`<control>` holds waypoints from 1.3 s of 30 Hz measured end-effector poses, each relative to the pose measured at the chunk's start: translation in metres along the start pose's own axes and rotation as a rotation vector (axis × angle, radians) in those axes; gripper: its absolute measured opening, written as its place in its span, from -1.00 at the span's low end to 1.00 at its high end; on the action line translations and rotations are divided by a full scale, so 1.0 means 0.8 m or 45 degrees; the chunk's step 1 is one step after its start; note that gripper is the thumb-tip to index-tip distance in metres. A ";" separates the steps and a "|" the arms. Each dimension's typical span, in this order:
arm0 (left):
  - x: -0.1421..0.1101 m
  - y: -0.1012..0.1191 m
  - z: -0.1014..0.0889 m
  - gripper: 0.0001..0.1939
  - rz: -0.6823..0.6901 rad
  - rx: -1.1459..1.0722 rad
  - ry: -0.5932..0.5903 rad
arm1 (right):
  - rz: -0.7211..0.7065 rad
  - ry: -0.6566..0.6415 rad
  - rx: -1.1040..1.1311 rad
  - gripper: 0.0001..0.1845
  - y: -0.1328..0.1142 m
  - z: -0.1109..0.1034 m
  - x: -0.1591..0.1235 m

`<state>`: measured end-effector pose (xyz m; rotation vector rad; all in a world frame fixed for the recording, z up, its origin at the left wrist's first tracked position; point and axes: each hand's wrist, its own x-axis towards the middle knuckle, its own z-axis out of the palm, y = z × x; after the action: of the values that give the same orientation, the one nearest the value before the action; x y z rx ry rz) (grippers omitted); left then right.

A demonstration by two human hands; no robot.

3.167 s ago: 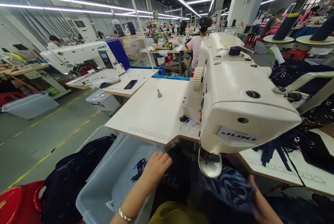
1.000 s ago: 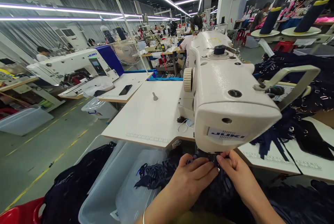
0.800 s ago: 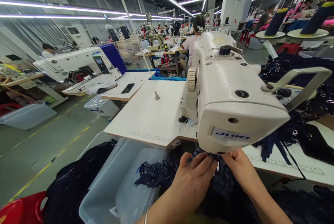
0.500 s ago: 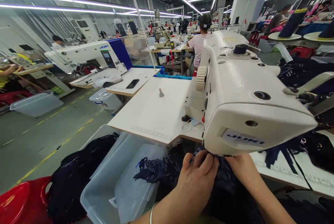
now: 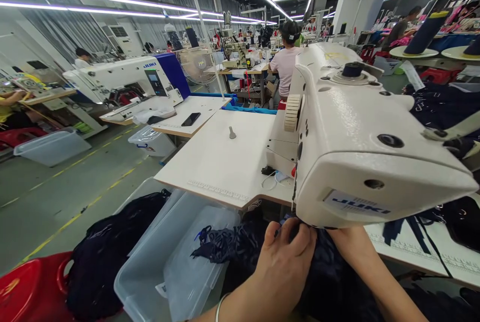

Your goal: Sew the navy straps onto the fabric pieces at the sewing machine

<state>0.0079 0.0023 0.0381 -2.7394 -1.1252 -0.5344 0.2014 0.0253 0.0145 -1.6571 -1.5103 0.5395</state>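
Observation:
A white sewing machine (image 5: 360,162) marked JUKI fills the right side of the view. Under the front of its head, my left hand (image 5: 288,257) is closed with bent fingers on dark navy fabric (image 5: 330,272). My right hand (image 5: 345,239) reaches beneath the head from the right; its fingers are hidden behind the machine. The fabric hangs down between my arms into my lap. A bunch of navy straps or loops (image 5: 225,244) trails off to the left, over the edge of a clear plastic bin (image 5: 146,262). The needle area is out of sight.
Left of the machine extends the white tabletop (image 5: 210,167), with a grey peg (image 5: 232,133) standing on it. A phone (image 5: 191,119) lies on the neighbouring table. Dark fabric (image 5: 108,247) is heaped beside a red stool (image 5: 33,287). A person in pink (image 5: 285,67) sits ahead.
The view has shifted slightly, so the machine head appears a little further right and lower. My hands keep nearly the same place at the navy fabric.

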 end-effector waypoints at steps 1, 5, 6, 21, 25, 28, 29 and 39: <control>0.000 0.000 0.000 -0.59 0.001 -0.010 0.002 | -0.005 0.002 -0.002 -0.62 0.000 0.000 0.000; 0.000 0.000 0.002 -0.59 0.015 0.010 0.016 | -0.008 -0.004 -0.034 -0.61 0.002 -0.001 -0.001; 0.000 0.000 0.002 -0.59 0.022 0.024 0.016 | -0.008 -0.019 -0.042 -0.60 0.003 -0.001 -0.002; -0.002 -0.003 0.002 -0.62 0.012 0.000 0.049 | -0.087 -0.046 -0.137 -0.54 0.015 0.001 -0.003; 0.000 -0.003 0.001 -0.64 -0.001 0.034 0.056 | -0.066 -0.082 -0.170 -0.49 0.010 0.001 -0.005; 0.000 -0.003 0.003 -0.65 0.012 0.037 0.048 | -0.072 -0.090 -0.144 -0.51 0.009 0.001 -0.004; 0.000 -0.003 0.004 -0.65 0.016 0.042 0.044 | -0.071 -0.081 -0.130 -0.53 0.009 0.001 -0.003; 0.004 0.007 -0.015 -0.54 0.057 -0.092 0.051 | 0.048 -0.192 -0.045 -0.57 -0.001 -0.008 -0.001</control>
<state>0.0107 -0.0030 0.0506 -2.7944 -1.0530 -0.6334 0.2055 0.0231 0.0187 -1.7072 -1.6073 0.6750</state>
